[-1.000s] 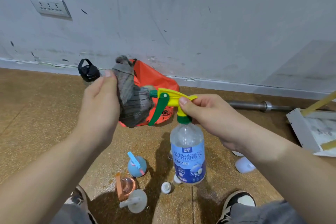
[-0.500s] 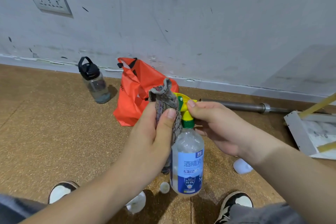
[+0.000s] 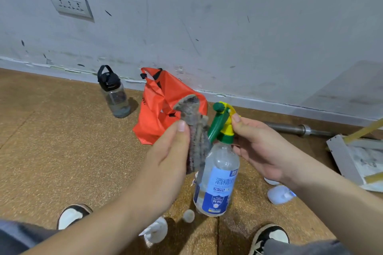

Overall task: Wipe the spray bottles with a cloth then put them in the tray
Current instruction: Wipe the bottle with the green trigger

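A grey cloth (image 3: 194,130) is pinched by the left hand (image 3: 165,163) against a spray bottle (image 3: 217,174), whose yellow-green head is gripped by the right hand's (image 3: 261,149) fingers (image 3: 238,119).

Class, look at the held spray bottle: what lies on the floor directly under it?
Under the spray bottle a small white cap and bare cork-like floor show; whatever lies behind its base is covered.

A clear plastic water bottle with a black lid (image 3: 114,94) and a crumpled orange bag (image 3: 159,109) are set by the scuffed grey wall (image 3: 228,27); a steel bar (image 3: 298,128) is laid nearby.
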{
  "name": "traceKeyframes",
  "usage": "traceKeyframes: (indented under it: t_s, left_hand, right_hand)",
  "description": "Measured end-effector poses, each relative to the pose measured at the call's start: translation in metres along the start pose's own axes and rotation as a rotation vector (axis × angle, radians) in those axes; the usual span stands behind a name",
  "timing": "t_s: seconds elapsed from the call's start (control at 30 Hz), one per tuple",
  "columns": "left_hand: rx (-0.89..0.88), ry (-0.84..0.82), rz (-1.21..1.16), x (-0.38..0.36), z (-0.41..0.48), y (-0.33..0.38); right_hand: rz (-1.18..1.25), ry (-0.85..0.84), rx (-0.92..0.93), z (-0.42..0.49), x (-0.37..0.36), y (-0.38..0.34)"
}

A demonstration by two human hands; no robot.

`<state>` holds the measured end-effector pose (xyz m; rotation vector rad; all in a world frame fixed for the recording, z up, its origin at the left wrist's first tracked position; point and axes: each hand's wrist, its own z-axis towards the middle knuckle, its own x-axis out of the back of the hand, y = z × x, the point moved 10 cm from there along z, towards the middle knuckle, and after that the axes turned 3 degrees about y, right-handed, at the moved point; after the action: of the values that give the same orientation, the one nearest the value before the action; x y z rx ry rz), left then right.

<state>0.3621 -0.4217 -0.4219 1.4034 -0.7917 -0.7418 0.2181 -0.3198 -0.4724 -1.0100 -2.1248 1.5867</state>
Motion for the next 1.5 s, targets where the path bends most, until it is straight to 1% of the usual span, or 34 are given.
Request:
traceKeyframes:
  t_s: [0.07, 0.13, 0.2, 0.27, 0.33, 0.47, 0.5, 0.53, 0.57, 0.6, 0.63, 0.67, 0.73, 0.77, 0.8, 0.87, 0.93, 0.97, 1.0, 1.07, 1.1, 1.13, 1.17, 1.2, 1.23, 1.3, 1.33, 1.37, 1.4, 1.43, 1.5]
  left_hand:
    - [-0.092, -0.055, 0.136, -0.012, 0.001, 0.005]
    - [-0.151, -0.005, 0.231, -0.011, 0.005, 0.006]
    - [-0.142, 0.057, 0.234, -0.005, 0.012, -0.001]
    - [-0.076, 0.081, 0.164, -0.001, 0.017, -0.007]
    - [0.02, 0.101, 0.044, 0.0, 0.021, -0.012]
    - [0.313, 0.189, -0.271, 0.008, 0.028, -0.046]
    - [0.353, 0.221, -0.311, 0.013, 0.031, -0.053]
    - [0.353, 0.259, -0.326, 0.021, 0.034, -0.055]
    - [0.314, 0.286, -0.303, 0.027, 0.037, -0.049]
    - [0.233, 0.296, -0.244, 0.033, 0.039, -0.038]
    - [0.114, 0.28, -0.133, 0.036, 0.04, -0.021]
    - [-0.038, 0.222, 0.029, 0.033, 0.04, -0.003]
    - [-0.288, 0.007, 0.435, 0.008, 0.036, 0.019]
    - [-0.358, -0.059, 0.559, -0.003, 0.033, 0.02]
    - [-0.368, -0.08, 0.586, -0.007, 0.033, 0.017]
    - [-0.304, -0.044, 0.489, -0.002, 0.039, 0.01]
    - [-0.248, -0.053, 0.376, -0.001, 0.043, 0.006]
    - [-0.195, -0.072, 0.301, 0.0, 0.044, -0.001]
    - [-0.112, -0.055, 0.198, 0.003, 0.046, -0.008]
    - [0.055, 0.073, 0.01, 0.014, 0.05, -0.019]
    - [0.093, 0.16, -0.03, 0.022, 0.05, -0.019]
    - [0.091, 0.231, -0.024, 0.031, 0.048, -0.015]
    - [0.046, 0.258, 0.011, 0.037, 0.049, -0.007]
    - [-0.047, 0.243, 0.064, 0.039, 0.05, 0.006]
    - [-0.161, 0.176, 0.15, 0.035, 0.049, 0.019]
    - [-0.4, -0.043, 0.42, 0.009, 0.037, 0.039]
    - [-0.478, -0.161, 0.572, -0.007, 0.031, 0.037]
    - [-0.519, -0.254, 0.711, -0.021, 0.025, 0.031]
    - [-0.523, -0.32, 0.806, -0.028, 0.022, 0.021]
    - [-0.486, -0.346, 0.857, -0.031, 0.021, 0.012]
    - [-0.397, -0.323, 0.837, -0.024, 0.028, 0.003]
  right_hand:
    - [-0.027, -0.009, -0.006, -0.002, -0.007, 0.007]
    - [-0.076, -0.017, -0.002, -0.004, -0.015, 0.012]
    - [-0.125, 0.016, 0.009, -0.005, -0.016, 0.013]
    - [-0.138, 0.054, 0.008, -0.003, -0.013, 0.011]
    - [-0.139, 0.088, -0.004, -0.002, -0.008, 0.008]
    - [-0.152, 0.115, -0.016, -0.002, 0.0, 0.001]
    - [-0.161, 0.129, -0.008, -0.002, 0.004, -0.002]
    - [-0.173, 0.145, 0.005, -0.002, 0.007, -0.005]
    - [-0.197, 0.151, 0.027, -0.003, 0.007, -0.008]
    - [-0.237, 0.152, 0.052, -0.004, 0.006, -0.01]
    - [-0.29, 0.146, 0.079, -0.005, 0.003, -0.012]
    - [-0.353, 0.134, 0.101, -0.007, -0.002, -0.012]
    - [-0.472, 0.103, 0.135, -0.01, -0.012, -0.012]
    - [-0.53, 0.089, 0.148, -0.012, -0.015, -0.012]
    - [-0.589, 0.07, 0.153, -0.013, -0.019, -0.013]
    - [-0.708, 0.015, 0.159, -0.018, -0.025, -0.015]
    - [-0.799, -0.015, 0.157, -0.024, -0.029, -0.015]
    - [-0.832, -0.014, 0.167, -0.026, -0.031, -0.016]
    - [-0.867, -0.008, 0.182, -0.027, -0.033, -0.016]
    - [-0.943, -0.005, 0.197, -0.027, -0.035, -0.016]
    - [-0.986, -0.017, 0.198, -0.027, -0.036, -0.016]
    - [-1.032, -0.026, 0.191, -0.026, -0.036, -0.015]
    - [-1.062, -0.035, 0.182, -0.025, -0.036, -0.014]
    - [-1.074, -0.035, 0.168, -0.024, -0.035, -0.014]
    - [-1.08, -0.025, 0.153, -0.022, -0.033, -0.012]
    - [-1.061, -0.016, 0.135, -0.02, -0.03, -0.011]
    - [-1.038, -0.027, 0.132, -0.018, -0.03, -0.01]
    - [-1.03, -0.042, 0.143, -0.018, -0.031, -0.009]
    - [-1.043, -0.059, 0.165, -0.018, -0.034, -0.01]
    - [-1.068, -0.076, 0.186, -0.02, -0.036, -0.01]
    - [-1.088, -0.089, 0.226, -0.022, -0.039, -0.011]
